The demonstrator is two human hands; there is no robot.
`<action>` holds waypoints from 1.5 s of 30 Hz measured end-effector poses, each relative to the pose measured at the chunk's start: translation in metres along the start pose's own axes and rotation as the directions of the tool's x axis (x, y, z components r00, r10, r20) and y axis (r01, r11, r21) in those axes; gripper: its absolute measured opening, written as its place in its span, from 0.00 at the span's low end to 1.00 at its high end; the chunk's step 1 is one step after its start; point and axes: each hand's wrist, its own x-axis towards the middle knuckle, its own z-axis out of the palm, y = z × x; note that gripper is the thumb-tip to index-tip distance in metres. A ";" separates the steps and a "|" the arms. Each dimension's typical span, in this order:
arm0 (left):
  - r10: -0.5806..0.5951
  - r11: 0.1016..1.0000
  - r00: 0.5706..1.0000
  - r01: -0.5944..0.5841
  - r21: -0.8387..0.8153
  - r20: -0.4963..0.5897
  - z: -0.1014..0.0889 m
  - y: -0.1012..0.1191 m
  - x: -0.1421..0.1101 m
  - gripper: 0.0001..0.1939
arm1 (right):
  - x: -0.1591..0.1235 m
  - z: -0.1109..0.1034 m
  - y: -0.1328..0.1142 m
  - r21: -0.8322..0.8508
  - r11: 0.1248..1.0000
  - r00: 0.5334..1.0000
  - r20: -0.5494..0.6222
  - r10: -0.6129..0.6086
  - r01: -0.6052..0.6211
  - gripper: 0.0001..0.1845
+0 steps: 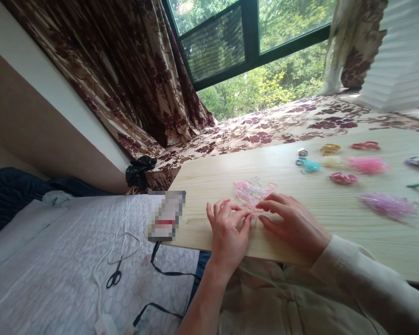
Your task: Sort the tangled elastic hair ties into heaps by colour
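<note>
Recorder: Where is the material being handled?
Inspector: A loose tangle of pastel strands (252, 190) lies on the pale wooden table (206, 179), directly in front of both hands.
Recorder: Condition of the left hand (230, 228)?
Inspector: Thumb and forefinger meet at the near edge of the tangle, pinching strands; the remaining fingers are spread and slightly bent.
Recorder: And the right hand (291, 223)?
Inspector: Its fingertips are at the tangle's near right side, thumb and forefinger parted. Whether it grasps any strand, I cannot tell.
Recorder: Other items on the table?
Inspector: To the right, well apart from the tangle: a lilac bundle (389, 206), a bright pink bundle (368, 164) and a turquoise bundle (310, 166). At the left edge, a pixelated oblong object (167, 216).
Recorder: Surroundings?
Inspector: Black-handled scissors (113, 279) lie on the white quilted bedding (66, 260), left of the table. Beyond the table stands a dark-framed window (252, 35).
</note>
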 end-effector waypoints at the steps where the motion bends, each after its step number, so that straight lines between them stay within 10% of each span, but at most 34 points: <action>1: 0.004 1.000 1.000 -0.004 -0.008 -0.002 0.000 0.000 0.000 0.07 | 0.000 0.000 0.000 0.003 1.000 1.000 -0.001 -0.009 0.009 0.08; 18: 0.031 0.993 0.996 -0.022 -0.114 0.078 -0.009 0.000 0.001 0.11 | 0.004 -0.006 -0.010 0.255 0.967 0.999 0.048 -0.017 0.004 0.17; 36: 0.033 0.994 0.999 -0.029 -0.104 0.042 -0.004 -0.001 0.000 0.08 | 0.002 -0.012 -0.010 0.164 0.983 0.982 -0.181 -0.055 0.086 0.10; 45: 0.012 1.000 0.999 -0.012 0.013 0.038 0.007 -0.003 0.001 0.08 | -0.034 -0.104 0.029 -0.155 0.980 0.978 -0.185 0.093 -0.122 0.14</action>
